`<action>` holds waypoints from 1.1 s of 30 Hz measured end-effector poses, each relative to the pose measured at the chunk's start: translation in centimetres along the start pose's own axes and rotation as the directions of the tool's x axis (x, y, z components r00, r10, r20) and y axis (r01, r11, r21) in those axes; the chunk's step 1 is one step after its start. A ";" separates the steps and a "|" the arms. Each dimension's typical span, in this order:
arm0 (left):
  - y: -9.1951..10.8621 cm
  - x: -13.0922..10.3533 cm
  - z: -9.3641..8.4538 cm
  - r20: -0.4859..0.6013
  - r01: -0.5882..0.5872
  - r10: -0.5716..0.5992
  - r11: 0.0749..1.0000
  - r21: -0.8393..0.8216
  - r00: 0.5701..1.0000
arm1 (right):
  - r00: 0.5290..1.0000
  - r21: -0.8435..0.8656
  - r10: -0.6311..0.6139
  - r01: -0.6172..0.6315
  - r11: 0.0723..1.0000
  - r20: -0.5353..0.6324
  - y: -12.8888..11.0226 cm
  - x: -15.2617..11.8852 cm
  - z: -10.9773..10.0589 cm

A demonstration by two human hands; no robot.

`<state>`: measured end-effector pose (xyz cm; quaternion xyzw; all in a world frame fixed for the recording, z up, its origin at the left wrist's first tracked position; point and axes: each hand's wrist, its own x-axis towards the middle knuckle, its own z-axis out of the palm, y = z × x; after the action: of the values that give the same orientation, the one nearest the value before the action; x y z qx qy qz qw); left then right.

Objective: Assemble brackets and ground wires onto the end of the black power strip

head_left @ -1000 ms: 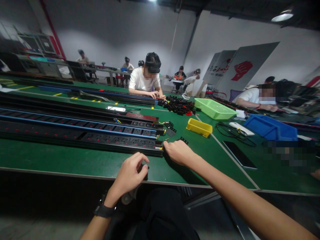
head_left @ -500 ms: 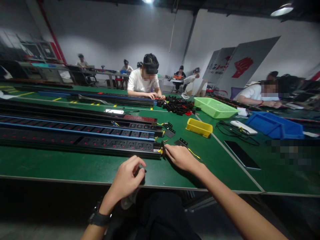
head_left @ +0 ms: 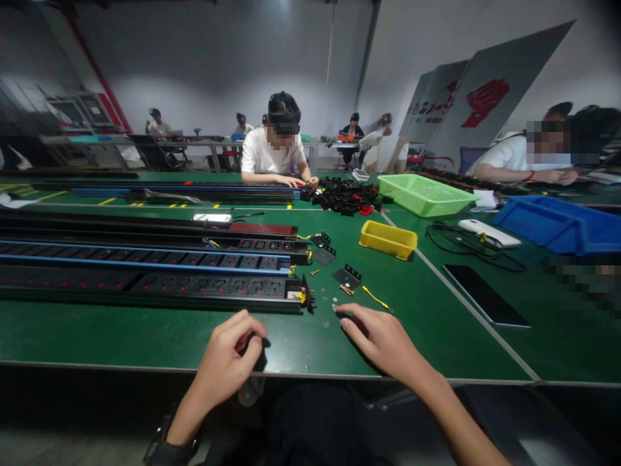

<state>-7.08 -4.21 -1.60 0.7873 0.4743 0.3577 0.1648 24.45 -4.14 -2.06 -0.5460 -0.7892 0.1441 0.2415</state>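
Observation:
My right hand (head_left: 383, 340) reaches over the table with thumb and index finger apart and nothing visible between them. Its index fingertip is close to tiny pale pieces (head_left: 334, 304), perhaps washers. To its left, a black end plate (head_left: 306, 292) stands at the end of the nearest long black power strip (head_left: 208, 285), beside a yellow wire. My left hand (head_left: 230, 356) is at the table's front edge, fingers loosely bent and thumb apart, holding nothing I can see. Beyond my right hand lie a black bracket (head_left: 347, 276), brass-coloured screws (head_left: 347, 290) and a yellow wire (head_left: 375, 298).
More strips, one with blue edges (head_left: 194, 259), lie behind the nearest one. A yellow bin (head_left: 388, 240), green basket (head_left: 422, 195), blue bin (head_left: 557, 223) and dark phone-like slab (head_left: 485, 296) stand or lie right. Across the table a person (head_left: 274, 152) works beside piled black parts (head_left: 347, 196).
My right hand has let go of the end plate and moved right, towards me. The plate stays at the strip's end. My left hand has shifted slightly left.

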 end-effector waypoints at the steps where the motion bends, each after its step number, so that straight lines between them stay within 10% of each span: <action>1: 0.0 0.0 0.1 -0.020 0.005 -0.005 1.000 0.009 1.000 | 1.000 0.024 0.008 -0.008 1.000 -0.021 0.1 -0.2 0.2; 13: -0.8 -0.3 1.5 -0.219 -0.014 0.081 0.957 0.288 0.972 | 0.966 0.138 0.149 -0.122 0.983 -0.211 1.3 -0.6 0.7; 33: -0.7 -0.1 1.7 -0.046 0.111 -0.101 0.866 0.487 0.994 | 0.975 -0.094 0.172 -0.186 0.978 -0.139 1.5 -0.6 1.0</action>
<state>-6.29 -3.84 -3.22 0.7727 0.5934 0.2241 -0.0247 25.27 -4.11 -3.82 -0.6351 -0.7259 0.0872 0.2492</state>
